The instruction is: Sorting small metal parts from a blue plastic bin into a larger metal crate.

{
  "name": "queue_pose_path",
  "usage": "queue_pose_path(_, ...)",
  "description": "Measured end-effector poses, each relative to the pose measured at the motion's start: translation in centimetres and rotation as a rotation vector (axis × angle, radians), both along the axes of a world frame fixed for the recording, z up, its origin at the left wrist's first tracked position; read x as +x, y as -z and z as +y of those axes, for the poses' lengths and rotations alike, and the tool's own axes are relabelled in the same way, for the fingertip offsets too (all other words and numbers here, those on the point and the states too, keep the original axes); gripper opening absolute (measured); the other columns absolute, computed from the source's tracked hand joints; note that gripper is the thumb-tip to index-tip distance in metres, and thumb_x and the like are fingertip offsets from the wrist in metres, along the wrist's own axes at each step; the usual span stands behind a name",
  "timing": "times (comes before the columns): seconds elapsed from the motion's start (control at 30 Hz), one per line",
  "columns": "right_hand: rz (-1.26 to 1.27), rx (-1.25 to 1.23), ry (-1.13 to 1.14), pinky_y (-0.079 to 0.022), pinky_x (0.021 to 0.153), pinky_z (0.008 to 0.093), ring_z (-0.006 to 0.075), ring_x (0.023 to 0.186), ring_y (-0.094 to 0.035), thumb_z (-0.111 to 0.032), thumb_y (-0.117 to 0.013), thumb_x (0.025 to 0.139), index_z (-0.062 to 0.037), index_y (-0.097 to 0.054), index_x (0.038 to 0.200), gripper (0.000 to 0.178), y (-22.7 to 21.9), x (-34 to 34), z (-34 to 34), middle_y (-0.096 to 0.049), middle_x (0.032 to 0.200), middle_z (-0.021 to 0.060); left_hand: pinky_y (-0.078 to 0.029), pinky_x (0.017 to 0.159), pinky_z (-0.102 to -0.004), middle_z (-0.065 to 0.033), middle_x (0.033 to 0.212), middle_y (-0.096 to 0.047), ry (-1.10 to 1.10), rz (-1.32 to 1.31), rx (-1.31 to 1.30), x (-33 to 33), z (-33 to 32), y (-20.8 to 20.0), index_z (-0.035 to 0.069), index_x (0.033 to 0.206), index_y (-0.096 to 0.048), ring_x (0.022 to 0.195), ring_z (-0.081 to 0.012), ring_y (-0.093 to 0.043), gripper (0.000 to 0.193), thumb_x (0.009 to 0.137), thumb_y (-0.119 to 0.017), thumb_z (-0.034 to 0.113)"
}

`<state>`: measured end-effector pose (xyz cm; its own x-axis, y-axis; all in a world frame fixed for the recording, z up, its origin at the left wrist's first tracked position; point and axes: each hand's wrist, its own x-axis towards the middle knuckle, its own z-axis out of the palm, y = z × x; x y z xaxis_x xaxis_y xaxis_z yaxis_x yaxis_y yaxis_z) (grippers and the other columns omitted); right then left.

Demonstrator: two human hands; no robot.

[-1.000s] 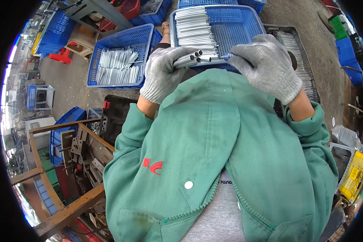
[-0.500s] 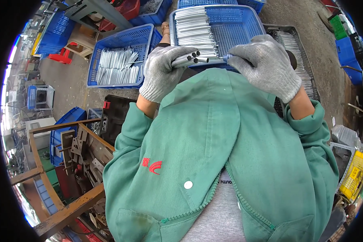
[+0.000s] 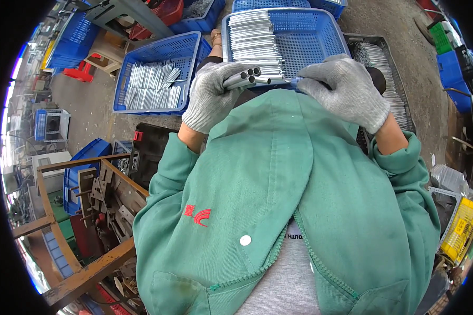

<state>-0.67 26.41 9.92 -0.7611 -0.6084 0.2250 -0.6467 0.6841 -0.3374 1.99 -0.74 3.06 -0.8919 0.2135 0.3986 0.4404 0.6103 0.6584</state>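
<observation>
My left hand, in a grey knitted glove, is closed round a small bundle of several shiny metal tubes. Their open ends face right, and one tube sticks out farther than the others. Across from them my right hand, gloved the same way, pinches a slim tool with a blue handle. Its thin metal tip points left toward the protruding tube; whether the two touch is too small to tell. Just beyond both hands stands a blue plastic crate with rows of metal tubes along its left side.
Another blue crate with loose tubes stands at the left, and a dark crate of tubes at the right. A rusty metal frame and a black tool case lie left of me. Yellow packages sit far right.
My right hand has dropped slightly toward my body with the blue-handled tool. My left hand and its tubes have stayed nearly still.
</observation>
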Motion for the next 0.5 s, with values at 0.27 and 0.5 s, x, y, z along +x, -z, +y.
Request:
queue_pose_path(0.27, -0.016, 0.013, 0.075, -0.049, 0.073, 0.0324, 0.0176, 0.059, -0.057, -0.023, -0.071, 0.086, -0.0081, -0.078, 0.093, 0.018, -0.7, -0.6, 1.0, -0.070, 0.069, 0.0044, -0.050, 0.062, -0.0281, -0.0068, 0.081, -0.071, 0.111, -0.139, 0.188, 0.0, 0.4, -0.1, 0.003, 0.105, -0.071, 0.063, -0.0163, -0.061, 0.024, 0.088, -0.075, 0.020)
queue_pose_path(0.5, 0.167, -0.086, -0.020, -0.050, 0.074, 0.0323, 0.0186, 0.057, -0.057, -0.025, -0.070, 0.087, -0.0103, -0.078, 0.089, 0.017, -1.2, -0.2, 1.1, -0.070, 0.068, 0.0032, -0.049, 0.058, -0.0268, -0.0038, 0.072, -0.066, 0.150, -0.287, 0.312, 0.4, 0.4, -1.4, 0.001, 0.100, -0.069, 0.059, -0.0143, -0.059, 0.022, 0.094, -0.069, 0.022)
